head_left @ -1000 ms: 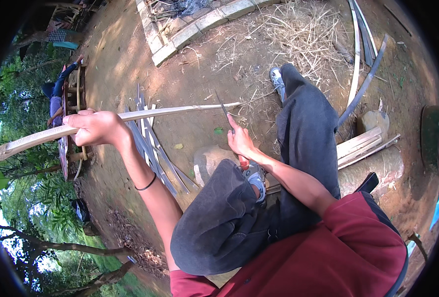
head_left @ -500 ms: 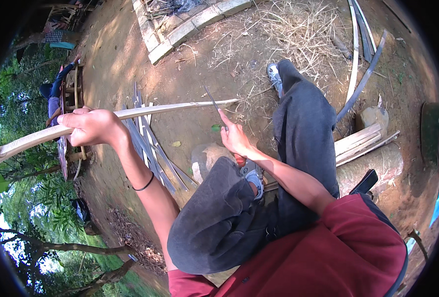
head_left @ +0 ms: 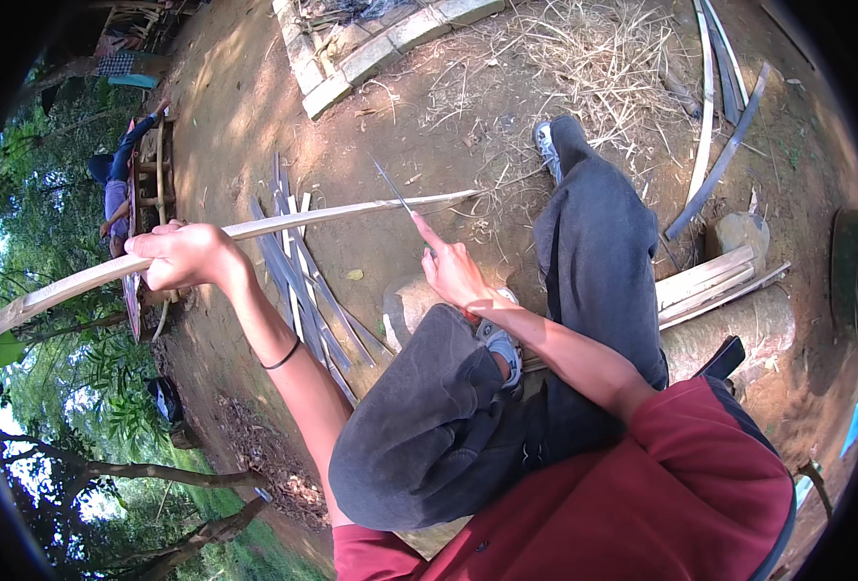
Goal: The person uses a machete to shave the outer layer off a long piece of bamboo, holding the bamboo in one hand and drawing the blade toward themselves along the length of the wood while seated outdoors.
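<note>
My left hand [head_left: 189, 257] is closed around a long, pale strip of split bamboo or wood [head_left: 327, 214], which runs from the left rim toward the middle and tapers to a thin far end. In my right hand [head_left: 456, 274] is a knife [head_left: 391, 184], gripped with the index finger stretched along its thin dark blade. The blade crosses the strip near its narrow end; whether they touch, I cannot tell. Most of the knife's handle is hidden by my hand and wrist. Below the right hand are my bent knee and a pale stone [head_left: 407, 308].
Dark and pale strips [head_left: 303, 271] lie on the ground beneath the held strip. Shavings [head_left: 608, 58] are heaped ahead, near a brick-edged hearth [head_left: 390, 53]. Split pieces [head_left: 707, 283] rest on a log [head_left: 738, 334] at right. Another person [head_left: 114, 189] is at far left.
The knife and my right hand have shifted slightly left along the strip, and the blade tilts further left. My left hand keeps its grip on the strip. The whole view has shifted a little.
</note>
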The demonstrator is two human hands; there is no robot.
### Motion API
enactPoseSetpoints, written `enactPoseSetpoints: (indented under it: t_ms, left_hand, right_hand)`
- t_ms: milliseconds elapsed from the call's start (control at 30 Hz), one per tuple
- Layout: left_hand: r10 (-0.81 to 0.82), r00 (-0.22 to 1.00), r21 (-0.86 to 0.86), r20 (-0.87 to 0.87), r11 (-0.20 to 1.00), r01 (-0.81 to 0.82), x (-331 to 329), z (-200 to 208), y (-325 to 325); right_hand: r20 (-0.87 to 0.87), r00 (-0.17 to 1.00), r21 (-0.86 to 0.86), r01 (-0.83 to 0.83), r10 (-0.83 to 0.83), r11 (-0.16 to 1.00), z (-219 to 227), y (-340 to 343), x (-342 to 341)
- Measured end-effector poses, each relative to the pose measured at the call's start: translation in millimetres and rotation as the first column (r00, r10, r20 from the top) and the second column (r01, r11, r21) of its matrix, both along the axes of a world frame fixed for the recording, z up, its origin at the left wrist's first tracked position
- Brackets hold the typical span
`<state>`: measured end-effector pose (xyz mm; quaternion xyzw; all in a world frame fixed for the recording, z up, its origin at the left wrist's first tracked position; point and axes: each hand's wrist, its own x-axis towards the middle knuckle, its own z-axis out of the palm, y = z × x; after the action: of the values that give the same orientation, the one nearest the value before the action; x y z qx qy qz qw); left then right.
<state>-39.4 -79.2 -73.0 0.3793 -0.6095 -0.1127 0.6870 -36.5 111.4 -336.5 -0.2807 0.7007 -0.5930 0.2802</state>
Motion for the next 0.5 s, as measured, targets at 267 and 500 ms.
enactPoseSetpoints:
  t_ms: [267,500]
  left_hand:
    - [-0.184,0.971,-0.039,-0.154,0.983,0.18,-12.1,-2.9,8.8]
    - [-0.041,0.999,-0.018,0.004,0.999,0.041,-8.4,4.1,21.3]
  right_hand:
    - [0.028,0.997,0.089,0.062,-0.065,0.994,-37.2,2.6,-13.7]
    - [-0.022,1.0,0.051,0.019,-0.018,0.998,-32.1,-1.7,-4.6]
